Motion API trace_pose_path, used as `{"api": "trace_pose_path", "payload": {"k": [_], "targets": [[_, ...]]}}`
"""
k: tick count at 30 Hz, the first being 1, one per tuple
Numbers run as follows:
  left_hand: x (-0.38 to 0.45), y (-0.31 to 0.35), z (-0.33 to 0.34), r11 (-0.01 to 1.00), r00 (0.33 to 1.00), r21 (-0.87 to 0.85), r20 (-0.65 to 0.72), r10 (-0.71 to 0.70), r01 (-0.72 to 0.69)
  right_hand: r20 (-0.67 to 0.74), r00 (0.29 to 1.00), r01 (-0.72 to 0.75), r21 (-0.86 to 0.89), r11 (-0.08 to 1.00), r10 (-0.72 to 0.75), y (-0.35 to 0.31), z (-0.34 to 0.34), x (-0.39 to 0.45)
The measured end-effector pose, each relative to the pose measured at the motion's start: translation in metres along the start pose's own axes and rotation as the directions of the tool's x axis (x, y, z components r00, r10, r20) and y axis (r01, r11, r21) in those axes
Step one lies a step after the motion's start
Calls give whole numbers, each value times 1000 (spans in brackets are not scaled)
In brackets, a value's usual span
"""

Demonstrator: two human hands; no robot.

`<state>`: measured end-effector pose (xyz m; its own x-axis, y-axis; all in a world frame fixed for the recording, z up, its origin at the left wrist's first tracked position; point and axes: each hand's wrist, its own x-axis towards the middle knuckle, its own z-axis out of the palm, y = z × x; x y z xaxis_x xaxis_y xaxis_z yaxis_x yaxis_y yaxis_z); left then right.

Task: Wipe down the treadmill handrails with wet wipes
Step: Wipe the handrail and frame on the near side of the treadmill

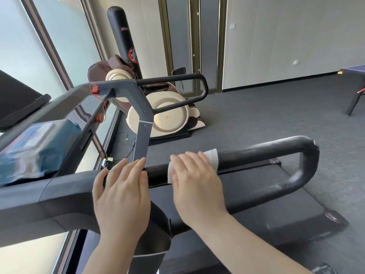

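Observation:
The near black handrail (266,155) of the treadmill loops across the middle of the view. A white wet wipe (212,157) is wrapped over its top bar. My right hand (194,180) lies flat on the wipe, pressing it onto the rail, fingers together. Just left of it, my left hand (123,190) rests on the rail's base where it joins the console frame, fingers spread and holding nothing. The far handrail (197,89) loops out from the grey upright (143,119) behind.
A blue wet wipes pack (35,147) lies on the console tray at left. A brown and cream massage chair (166,113) and a black punching bag (123,40) stand behind. The treadmill belt (256,198) runs below the rail. A table leg (355,99) shows at far right.

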<state>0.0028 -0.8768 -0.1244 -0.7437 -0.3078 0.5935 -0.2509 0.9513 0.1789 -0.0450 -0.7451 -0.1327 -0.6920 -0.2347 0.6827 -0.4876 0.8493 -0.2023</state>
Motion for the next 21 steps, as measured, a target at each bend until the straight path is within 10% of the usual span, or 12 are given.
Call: {"api": "trace_pose_path", "payload": {"k": [5, 11, 15, 21], "targets": [[-2, -3, -1, 1000, 1000, -13, 3, 26, -26, 34, 982, 185, 59, 981, -188, 9, 5, -7], [-1, -1, -2, 1000, 1000, -10, 15, 10, -10, -13, 1000, -27, -30, 999, 26, 10, 7, -8], [-4, -3, -3, 999, 1000, -20, 4, 29, -29, 31, 982, 186, 20, 982, -187, -14, 19, -13], [1, -2, -3, 999, 999, 0, -2, 34, -34, -55, 995, -80, -10, 997, 80, 28, -5, 2]]}}
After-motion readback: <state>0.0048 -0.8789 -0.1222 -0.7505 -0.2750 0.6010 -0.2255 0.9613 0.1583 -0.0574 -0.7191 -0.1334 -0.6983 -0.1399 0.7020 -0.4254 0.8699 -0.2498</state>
